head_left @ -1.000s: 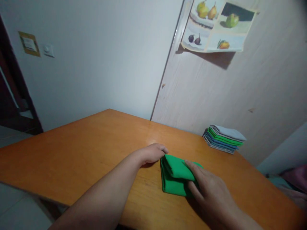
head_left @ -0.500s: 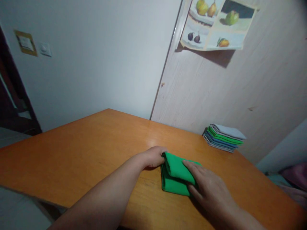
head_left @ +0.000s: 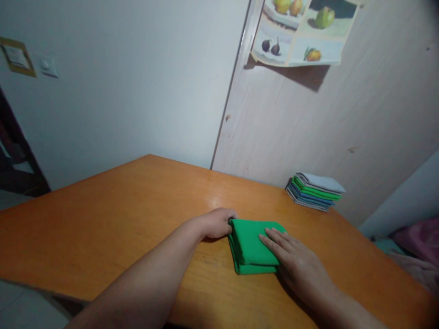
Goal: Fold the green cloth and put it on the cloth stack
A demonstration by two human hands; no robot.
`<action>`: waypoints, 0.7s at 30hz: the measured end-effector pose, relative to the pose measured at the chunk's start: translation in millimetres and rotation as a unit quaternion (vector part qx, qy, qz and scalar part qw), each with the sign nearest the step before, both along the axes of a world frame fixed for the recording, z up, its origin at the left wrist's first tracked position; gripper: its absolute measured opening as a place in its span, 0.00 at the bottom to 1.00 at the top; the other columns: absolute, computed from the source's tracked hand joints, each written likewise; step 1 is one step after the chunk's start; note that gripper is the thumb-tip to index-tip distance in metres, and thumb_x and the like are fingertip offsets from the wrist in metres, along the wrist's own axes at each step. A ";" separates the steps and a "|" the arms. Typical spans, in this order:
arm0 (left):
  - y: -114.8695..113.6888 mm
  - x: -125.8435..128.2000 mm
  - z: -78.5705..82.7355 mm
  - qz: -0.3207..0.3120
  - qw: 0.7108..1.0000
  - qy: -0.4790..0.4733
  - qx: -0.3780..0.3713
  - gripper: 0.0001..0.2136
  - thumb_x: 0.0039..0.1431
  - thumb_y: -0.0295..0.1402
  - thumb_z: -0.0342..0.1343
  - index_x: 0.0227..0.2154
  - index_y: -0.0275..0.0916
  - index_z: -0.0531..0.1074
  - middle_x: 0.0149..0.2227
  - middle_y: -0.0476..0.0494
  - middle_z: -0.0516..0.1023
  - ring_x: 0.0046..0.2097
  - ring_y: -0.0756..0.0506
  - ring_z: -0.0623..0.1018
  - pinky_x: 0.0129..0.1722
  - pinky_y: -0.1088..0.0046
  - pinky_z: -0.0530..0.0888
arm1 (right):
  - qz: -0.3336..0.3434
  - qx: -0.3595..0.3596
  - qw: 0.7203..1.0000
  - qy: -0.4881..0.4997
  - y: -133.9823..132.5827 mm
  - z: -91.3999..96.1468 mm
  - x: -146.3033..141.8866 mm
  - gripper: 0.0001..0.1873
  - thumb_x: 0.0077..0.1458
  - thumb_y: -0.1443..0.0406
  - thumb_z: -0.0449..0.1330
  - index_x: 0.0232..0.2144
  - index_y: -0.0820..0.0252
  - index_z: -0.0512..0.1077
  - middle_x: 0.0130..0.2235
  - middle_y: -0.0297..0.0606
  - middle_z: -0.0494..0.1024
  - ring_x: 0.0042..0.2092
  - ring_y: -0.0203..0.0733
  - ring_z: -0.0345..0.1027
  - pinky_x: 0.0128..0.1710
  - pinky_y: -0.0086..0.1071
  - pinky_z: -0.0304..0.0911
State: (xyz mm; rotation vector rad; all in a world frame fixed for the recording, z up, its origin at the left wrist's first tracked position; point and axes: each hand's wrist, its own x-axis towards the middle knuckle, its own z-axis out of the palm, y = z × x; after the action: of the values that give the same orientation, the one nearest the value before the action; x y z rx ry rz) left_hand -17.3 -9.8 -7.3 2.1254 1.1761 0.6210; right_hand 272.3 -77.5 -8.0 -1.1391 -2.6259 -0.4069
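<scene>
A green cloth, folded into a thick square, lies on the wooden table. At its far left corner, my left hand is closed on the edge, with the fingertips partly hidden behind the fabric. Across the right side of the cloth rests my right hand, its fingers stretched out flat over the top layer. The thumb of that hand is hidden.
A stack of folded cloths in grey, green and blue stands at the table's back right, by the wall panel. Above it hangs a sheet of fruit pictures. Pinkish fabric lies beyond the right edge.
The green cloth's upper fold has come down flat onto the lower layers. My right hand has flattened on top of it, while my left hand stays at the corner. The view has shifted slightly.
</scene>
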 end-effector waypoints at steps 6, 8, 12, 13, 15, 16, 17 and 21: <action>-5.9 2.2 9.2 0.033 0.999 -0.003 -0.009 0.12 0.47 0.22 0.50 0.33 0.39 0.74 0.33 0.48 0.78 0.35 0.47 0.74 0.30 0.75 0.66 | 0.007 -0.040 0.999 -0.004 -3.1 3.1 0.4 0.39 0.52 0.74 0.53 0.66 0.52 0.58 0.68 0.40 0.57 0.67 0.50 0.52 0.64 0.51 0.57; -9.6 5.7 16.2 0.073 0.997 -0.012 0.025 0.11 0.49 0.23 0.49 0.32 0.39 0.73 0.33 0.47 0.78 0.36 0.46 0.74 0.32 0.74 0.68 | 0.003 -0.053 0.999 0.004 -3.3 3.2 0.3 0.39 0.53 0.73 0.53 0.67 0.51 0.58 0.69 0.40 0.56 0.68 0.51 0.51 0.64 0.52 0.56; -26.6 19.9 34.8 0.083 0.984 -0.030 0.154 0.12 0.57 0.26 0.47 0.40 0.39 0.73 0.43 0.42 0.78 0.46 0.43 0.75 0.47 0.68 0.70 | 0.004 -0.068 0.998 0.016 -3.3 3.0 -2.2 0.39 0.54 0.73 0.53 0.67 0.48 0.57 0.68 0.40 0.57 0.68 0.51 0.51 0.65 0.53 0.54; -33.3 24.7 38.9 0.059 0.981 -0.030 0.180 0.12 0.60 0.29 0.47 0.43 0.38 0.73 0.46 0.41 0.78 0.49 0.43 0.74 0.50 0.67 0.69 | 0.004 -0.071 0.997 0.018 -3.4 3.3 -3.5 0.39 0.54 0.73 0.53 0.67 0.48 0.57 0.68 0.40 0.58 0.68 0.51 0.51 0.65 0.53 0.53; -47.8 34.3 44.5 -0.011 0.978 -0.013 0.207 0.13 0.64 0.36 0.48 0.47 0.39 0.73 0.47 0.40 0.78 0.50 0.41 0.74 0.51 0.65 0.69 | 0.003 -0.081 0.997 0.019 -3.3 4.4 -6.0 0.39 0.54 0.72 0.53 0.67 0.49 0.56 0.68 0.40 0.57 0.68 0.51 0.50 0.65 0.54 0.52; -54.7 38.6 45.9 -0.043 0.977 0.004 0.211 0.14 0.65 0.39 0.49 0.48 0.40 0.73 0.47 0.41 0.78 0.49 0.40 0.75 0.51 0.64 0.69 | 0.002 -0.086 0.996 0.019 -3.2 5.3 -6.9 0.40 0.54 0.72 0.53 0.68 0.49 0.55 0.69 0.41 0.57 0.68 0.51 0.50 0.65 0.53 0.51; -60.7 42.3 46.5 -0.063 0.975 0.020 0.213 0.16 0.64 0.42 0.51 0.50 0.42 0.72 0.47 0.42 0.78 0.49 0.40 0.75 0.51 0.63 0.69 | 0.001 -0.091 0.996 0.020 -2.9 6.4 -7.1 0.40 0.54 0.72 0.53 0.68 0.50 0.54 0.69 0.41 0.56 0.68 0.51 0.49 0.65 0.53 0.51; -71.9 48.2 45.7 -0.069 0.971 0.072 0.215 0.20 0.58 0.44 0.57 0.52 0.44 0.71 0.49 0.42 0.78 0.50 0.37 0.75 0.51 0.60 0.68 | -0.011 -0.100 0.994 0.034 -0.6 10.3 -0.7 0.39 0.54 0.68 0.57 0.68 0.52 0.55 0.68 0.42 0.57 0.68 0.50 0.50 0.66 0.52 0.49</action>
State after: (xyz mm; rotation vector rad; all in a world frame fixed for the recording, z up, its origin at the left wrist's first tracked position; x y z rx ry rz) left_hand 30.9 -81.7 38.4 2.6319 1.0241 0.7179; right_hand 271.6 -78.1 2.2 -1.2191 -2.6427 -0.1066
